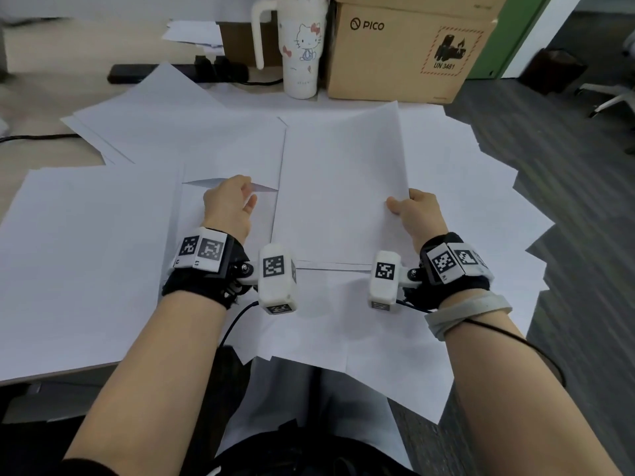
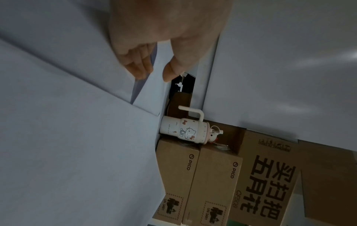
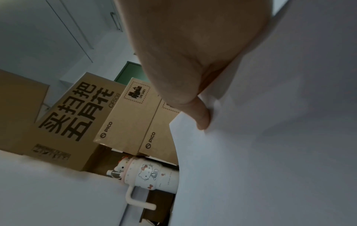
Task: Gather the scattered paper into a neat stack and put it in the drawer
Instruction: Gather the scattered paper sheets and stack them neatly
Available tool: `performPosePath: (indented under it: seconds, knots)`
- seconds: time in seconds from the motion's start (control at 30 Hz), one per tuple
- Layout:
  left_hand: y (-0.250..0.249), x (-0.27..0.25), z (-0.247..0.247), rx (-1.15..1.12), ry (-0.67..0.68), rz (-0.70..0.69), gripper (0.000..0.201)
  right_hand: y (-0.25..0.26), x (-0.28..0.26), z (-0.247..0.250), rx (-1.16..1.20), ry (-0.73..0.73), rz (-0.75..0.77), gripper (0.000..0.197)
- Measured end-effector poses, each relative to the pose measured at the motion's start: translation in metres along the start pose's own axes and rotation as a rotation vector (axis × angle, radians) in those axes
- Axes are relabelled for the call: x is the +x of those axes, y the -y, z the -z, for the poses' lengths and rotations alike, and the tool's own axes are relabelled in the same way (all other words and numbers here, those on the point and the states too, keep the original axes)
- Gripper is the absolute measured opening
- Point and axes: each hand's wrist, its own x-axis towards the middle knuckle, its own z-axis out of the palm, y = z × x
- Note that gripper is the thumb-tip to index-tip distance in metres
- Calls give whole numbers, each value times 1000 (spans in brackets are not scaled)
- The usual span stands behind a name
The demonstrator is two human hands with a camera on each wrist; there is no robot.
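Note:
Several white paper sheets [image 1: 103,242] lie scattered and overlapping across the desk, some hanging over its near and right edges. My right hand [image 1: 398,206] pinches the right edge of one lifted sheet [image 1: 343,187], thumb on top and fingers beneath; in the right wrist view the thumb [image 3: 203,119] presses on that sheet [image 3: 270,137]. My left hand [image 1: 249,197] holds up the edge of another sheet [image 1: 223,214] just to the left. The left wrist view shows that paper edge [image 2: 152,85] between thumb and fingers of the left hand [image 2: 154,73]. No drawer is in view.
A white cartoon-cat tumbler [image 1: 302,46] with a handle and a PICO cardboard box [image 1: 405,49] stand at the back of the desk. A black power strip [image 1: 171,72] lies behind the papers. An office chair base [image 1: 608,101] and grey floor are to the right.

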Motion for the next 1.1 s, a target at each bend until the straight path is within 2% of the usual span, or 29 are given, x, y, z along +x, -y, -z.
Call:
performPosePath:
  seconds: [0.1, 0.2, 0.3, 0.4, 0.5, 0.6, 0.73, 0.93, 1.1]
  knots:
    - [-4, 12, -4, 48, 57, 20, 2, -4, 9, 2, 6, 20, -36, 25]
    - [-6, 21, -9, 99, 94, 52, 8, -5, 15, 6, 29, 71, -71, 17]
    - [-7, 29, -12, 74, 86, 69, 8, -4, 17, 7, 29, 96, -88, 11]
    - [-6, 34, -17, 72, 76, 62, 19, -3, 18, 5, 32, 82, -84, 10]
    - [-4, 33, -22, 66, 68, 21, 13, -2, 19, 2, 14, 48, -73, 12]
    - [-2, 24, -27, 58, 81, -84, 21, -3, 19, 0, -5, 25, -72, 20]
    - [-11, 3, -38, 20, 82, -316, 29, -3, 17, 0, -15, 14, -85, 28]
    - [-39, -25, -42, -49, 123, -659, 28, -2, 15, 0, -15, -9, -102, 31]
    - [-52, -43, -43, -33, 234, -760, 22, -2, 13, 2, -24, 8, -93, 31]
